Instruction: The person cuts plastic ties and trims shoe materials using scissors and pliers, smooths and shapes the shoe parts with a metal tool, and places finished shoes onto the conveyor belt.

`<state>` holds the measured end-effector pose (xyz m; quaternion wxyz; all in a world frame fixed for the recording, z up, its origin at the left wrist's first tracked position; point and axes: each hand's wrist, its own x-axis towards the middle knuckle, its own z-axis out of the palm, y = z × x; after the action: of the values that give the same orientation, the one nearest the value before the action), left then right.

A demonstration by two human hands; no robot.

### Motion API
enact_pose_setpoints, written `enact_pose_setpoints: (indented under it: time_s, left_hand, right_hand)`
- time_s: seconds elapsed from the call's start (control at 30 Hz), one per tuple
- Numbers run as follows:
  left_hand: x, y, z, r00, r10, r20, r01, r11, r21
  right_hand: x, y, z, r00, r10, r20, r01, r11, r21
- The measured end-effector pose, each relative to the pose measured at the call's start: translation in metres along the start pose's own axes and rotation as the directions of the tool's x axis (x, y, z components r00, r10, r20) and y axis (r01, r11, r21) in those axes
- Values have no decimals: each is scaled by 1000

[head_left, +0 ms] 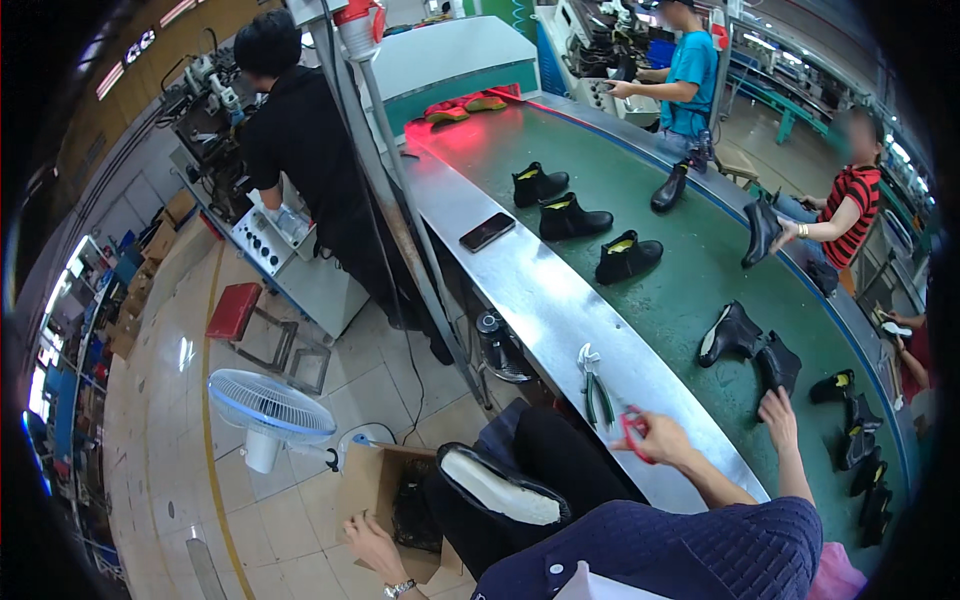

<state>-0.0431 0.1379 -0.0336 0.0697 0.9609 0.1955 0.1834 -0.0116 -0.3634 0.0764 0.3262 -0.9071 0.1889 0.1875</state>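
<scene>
Right hand (660, 438) raised over the bare steel tabletop (540, 290), fingers closed around small red-handled scissors (632, 432), blades kept clear of the metal. Just beyond, green-handled pliers (595, 385) lying flat within reach. Black ankle boot with white sole (500, 490) propped sole-up on the lap, seemingly for steadiness. Left hand (372, 545) low beside the brown cardboard box (375, 480), fingers spread, gripping nothing, well apart from the scissors.

Bright overhead factory light fills the scene, with a white glare streak along the steel ledge (560, 310) and a red glow at the conveyor belt (690, 290) far end (fisheye bending edges, black vignette corners). Focus is slightly soft.
</scene>
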Motion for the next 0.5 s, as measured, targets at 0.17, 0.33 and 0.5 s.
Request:
enact_pose_setpoints:
  time_s: [0.17, 0.33, 0.5]
  left_hand:
    - [-4, 65, -12, 998, 53, 35, -39, 948, -316]
    - [-3, 170, -32, 559, 829, 21, -766, 526, -368]
    - [12, 236, -8, 602, 797, -49, -719, 515, -467]
  right_hand:
    - [16, 105, 12, 936, 98, -337, -170, 967, -190]
    - [25, 170, 36, 891, 143, -432, -303, 895, -328]
    - [45, 97, 26, 840, 2, -542, -100, 984, -150]
